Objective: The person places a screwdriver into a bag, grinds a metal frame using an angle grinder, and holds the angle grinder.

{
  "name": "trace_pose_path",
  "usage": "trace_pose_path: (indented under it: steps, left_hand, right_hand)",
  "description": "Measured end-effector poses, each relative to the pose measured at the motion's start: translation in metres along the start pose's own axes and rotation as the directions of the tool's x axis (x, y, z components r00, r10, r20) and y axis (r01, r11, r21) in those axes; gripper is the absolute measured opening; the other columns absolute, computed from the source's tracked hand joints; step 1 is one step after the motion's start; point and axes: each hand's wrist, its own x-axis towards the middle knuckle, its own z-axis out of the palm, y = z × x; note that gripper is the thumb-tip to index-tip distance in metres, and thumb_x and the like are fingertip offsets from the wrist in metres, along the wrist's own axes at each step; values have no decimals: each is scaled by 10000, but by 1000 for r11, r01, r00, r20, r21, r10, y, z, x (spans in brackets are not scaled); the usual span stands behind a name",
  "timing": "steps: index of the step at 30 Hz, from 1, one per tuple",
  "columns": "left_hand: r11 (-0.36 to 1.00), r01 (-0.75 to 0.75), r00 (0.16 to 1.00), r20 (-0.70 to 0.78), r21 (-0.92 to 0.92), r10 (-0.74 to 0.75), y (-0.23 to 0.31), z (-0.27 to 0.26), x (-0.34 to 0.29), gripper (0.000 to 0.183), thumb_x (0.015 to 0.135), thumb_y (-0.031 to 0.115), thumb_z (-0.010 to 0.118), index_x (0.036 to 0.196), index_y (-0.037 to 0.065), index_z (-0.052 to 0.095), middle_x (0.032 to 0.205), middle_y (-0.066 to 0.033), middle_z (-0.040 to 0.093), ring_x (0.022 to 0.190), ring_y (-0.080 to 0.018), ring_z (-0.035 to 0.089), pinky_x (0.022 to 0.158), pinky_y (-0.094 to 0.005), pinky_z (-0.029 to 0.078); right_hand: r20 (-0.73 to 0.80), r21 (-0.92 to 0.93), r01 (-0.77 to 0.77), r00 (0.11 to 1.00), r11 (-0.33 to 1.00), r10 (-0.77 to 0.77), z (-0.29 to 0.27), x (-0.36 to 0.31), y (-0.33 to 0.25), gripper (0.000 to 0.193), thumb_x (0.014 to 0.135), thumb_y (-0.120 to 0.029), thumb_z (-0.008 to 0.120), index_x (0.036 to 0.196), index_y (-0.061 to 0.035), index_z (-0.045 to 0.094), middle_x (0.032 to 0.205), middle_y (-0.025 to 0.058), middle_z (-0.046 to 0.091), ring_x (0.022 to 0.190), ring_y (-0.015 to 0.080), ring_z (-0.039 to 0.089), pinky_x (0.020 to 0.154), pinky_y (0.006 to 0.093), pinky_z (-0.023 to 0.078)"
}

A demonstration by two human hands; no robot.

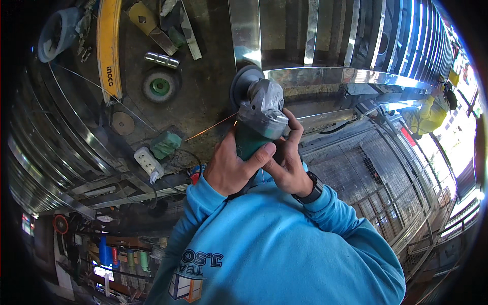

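Note:
An angle grinder (264, 109) with a grey metal head and a green body is held in both hands over the work surface. My left hand (226, 162) wraps its green body from the left, thumb lying across it. On the other side, my right hand (290, 165) grips it with a finger up along the head; a black watch is on that wrist. The grinder's dark disc (245, 84) is at the corner of a shiny metal frame (290, 76); whether it touches is hard to tell. A thin orange spark streak runs left from the grinder.
Left of the grinder lie a yellow spirit level (108, 51), a wheel with a green hub (160, 86), a short shiny tube (161, 60), a green block (165, 145) and a white power strip (148, 161). A translucent bucket (57, 35) stands farther left. Another person in yellow (432, 114) is at far right.

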Motion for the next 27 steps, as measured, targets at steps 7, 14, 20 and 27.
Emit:
trace_pose_path:
  steps: [7,14,20,27]
  left_hand:
    - [1000,-14,1000,-21,7,14,-3,-2,0,835,835,569,760,1328,-60,517,1235,-234,632,1163,-341,630,998,-404,487]
    - [994,33,999,-18,103,-32,-32,5,-23,891,824,616,741,1356,-51,484,1208,-274,652,1132,-413,656,973,-444,508]
    - [989,92,996,-6,120,-92,-38,5,-37,967,803,655,743,1387,-55,444,1227,-298,644,1154,-461,639,980,-472,505]
    - [985,61,998,-18,164,-59,-29,4,-30,946,805,646,747,1374,-51,451,1209,-303,652,1146,-494,631,970,-497,513]
  right_hand:
    - [6,-10,-14,1000,1000,14,0,1,-1,1021,973,-293,689,1568,-73,-111,1516,245,374,1374,323,452,1128,449,378]
    - [-19,-33,-59,998,998,58,6,-24,8,990,967,-256,685,1561,-58,-82,1512,250,347,1380,330,440,1129,461,379]
    - [-32,-19,-124,992,992,123,11,-41,11,1000,954,-244,702,1568,-85,-72,1512,238,338,1364,324,453,1111,467,400]
    - [-63,-30,-90,994,996,88,12,-34,9,991,955,-258,703,1571,-84,-53,1511,235,329,1334,321,482,1090,467,422]
